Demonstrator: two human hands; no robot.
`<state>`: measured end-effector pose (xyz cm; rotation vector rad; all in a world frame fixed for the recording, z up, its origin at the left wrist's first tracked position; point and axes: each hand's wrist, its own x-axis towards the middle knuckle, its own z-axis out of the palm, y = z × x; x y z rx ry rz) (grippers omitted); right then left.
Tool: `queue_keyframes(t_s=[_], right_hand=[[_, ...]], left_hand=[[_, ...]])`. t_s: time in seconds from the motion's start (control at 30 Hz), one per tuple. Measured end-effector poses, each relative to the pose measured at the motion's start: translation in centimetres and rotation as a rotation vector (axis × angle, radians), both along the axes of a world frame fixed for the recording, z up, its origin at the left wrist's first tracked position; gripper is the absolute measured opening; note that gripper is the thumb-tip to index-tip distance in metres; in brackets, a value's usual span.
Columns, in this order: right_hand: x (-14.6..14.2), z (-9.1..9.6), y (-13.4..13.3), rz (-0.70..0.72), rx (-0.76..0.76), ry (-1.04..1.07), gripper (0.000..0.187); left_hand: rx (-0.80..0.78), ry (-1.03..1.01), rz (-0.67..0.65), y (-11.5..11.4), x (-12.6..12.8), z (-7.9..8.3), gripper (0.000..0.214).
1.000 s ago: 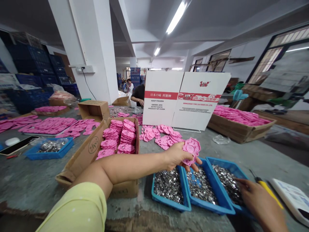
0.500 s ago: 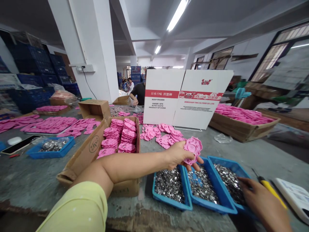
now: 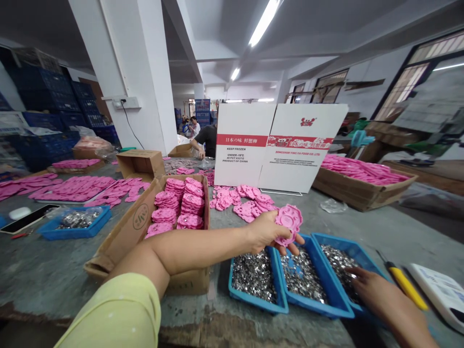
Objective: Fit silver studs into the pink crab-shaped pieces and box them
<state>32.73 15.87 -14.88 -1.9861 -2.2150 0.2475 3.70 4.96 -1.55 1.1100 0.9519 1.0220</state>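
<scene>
My left hand (image 3: pixel 266 233) is closed on a pink plastic piece (image 3: pixel 288 221) and holds it up above three blue trays of small shiny metal parts (image 3: pixel 253 276). My right hand (image 3: pixel 375 296) reaches into the rightmost blue tray (image 3: pixel 353 251), fingertips down among the metal parts (image 3: pixel 335 261); its fingers are partly hidden, so whether it grips anything is unclear. A loose heap of pink pieces (image 3: pixel 246 203) lies on the table just beyond my left hand. A cardboard box (image 3: pixel 125 232) with stacked pink pieces (image 3: pixel 181 205) stands to the left.
A white folded carton (image 3: pixel 275 147) stands upright behind the heap. A yellow-handled tool (image 3: pixel 404 282) and a white device (image 3: pixel 440 295) lie at right. More pink pieces fill a box (image 3: pixel 358 188) at right and cover the table at left. Another blue tray (image 3: pixel 74 222) sits at left. People work far behind.
My right hand has slid a little leftward and deeper into the rightmost tray. My left hand still holds the pink piece in about the same place.
</scene>
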Motion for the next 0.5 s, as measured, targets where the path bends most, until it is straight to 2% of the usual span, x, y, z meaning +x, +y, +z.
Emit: queue_keyframes(t_s=[0.07,0.13,0.3,0.5], right_hand=[[-0.3,0.7,-0.4,0.016,-0.128,-0.034,0.062],[-0.7,1.6,-1.0,-0.001,-0.171,-0.038,0.067],[-1.6,3.3,-2.7,-0.081,-0.102,0.058,0.079],[-1.2,2.3,-2.6,-0.135,-0.001,0.152,0.079]], left_hand=[[0.008,-0.006,-0.003,0.0,0.0,0.1,0.044],[0.010,-0.009,-0.007,0.0,0.0,0.1,0.043],[0.006,-0.008,-0.007,0.0,-0.1,0.0,0.050],[-0.001,-0.016,0.005,-0.1,-0.1,0.0,0.050]])
